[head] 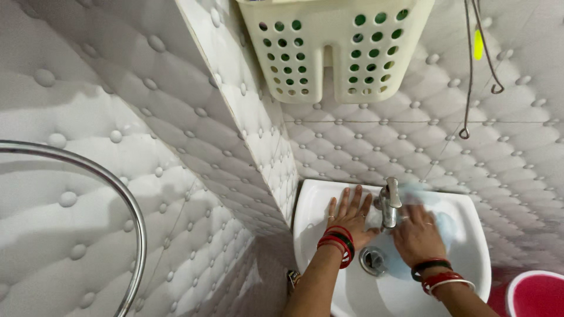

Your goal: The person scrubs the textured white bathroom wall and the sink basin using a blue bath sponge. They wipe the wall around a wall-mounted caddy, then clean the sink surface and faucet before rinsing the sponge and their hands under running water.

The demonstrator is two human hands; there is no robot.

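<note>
Head view is showing the left hand [351,216] lying flat and open on the white sink [470,235], just left of the metal tap [389,202]. Right hand [418,235] is pressing a blue cloth [445,226] just right of the tap, the nearer hand.

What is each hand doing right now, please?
Left hand: open, flat on the white sink.
Right hand: pressing a light blue cloth beside the tap.
</note>
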